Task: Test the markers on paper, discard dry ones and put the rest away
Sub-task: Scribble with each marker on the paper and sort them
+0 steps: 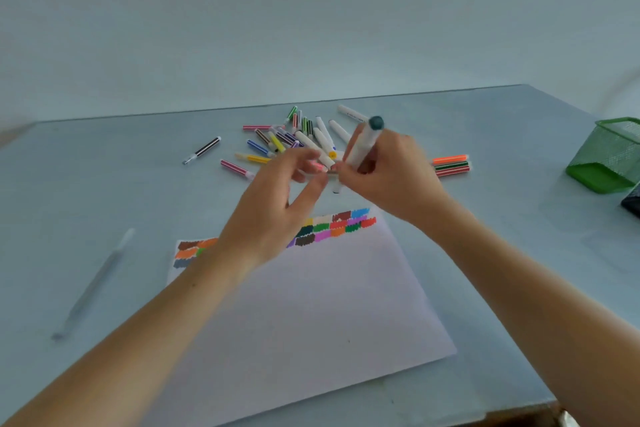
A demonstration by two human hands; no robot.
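Note:
My right hand (388,180) grips a thick white marker with a dark teal cap (363,142), held nearly upright above the table. My left hand (277,204) meets it from the left, fingertips at the marker's lower end; a small pink piece shows between those fingers. What the left fingers pinch is blurred. Behind the hands lies a pile of markers (294,139), thin striped ones and thick white ones. A white paper (311,305) with rows of colour test swatches along its far edge lies below my hands.
Three thin markers, orange, green and red (450,165), lie side by side right of my hands. A green mesh pen holder (609,156) stands at the far right, with a dark object beside it. One grey marker (93,284) lies alone at the left, a black striped one (202,150) further back.

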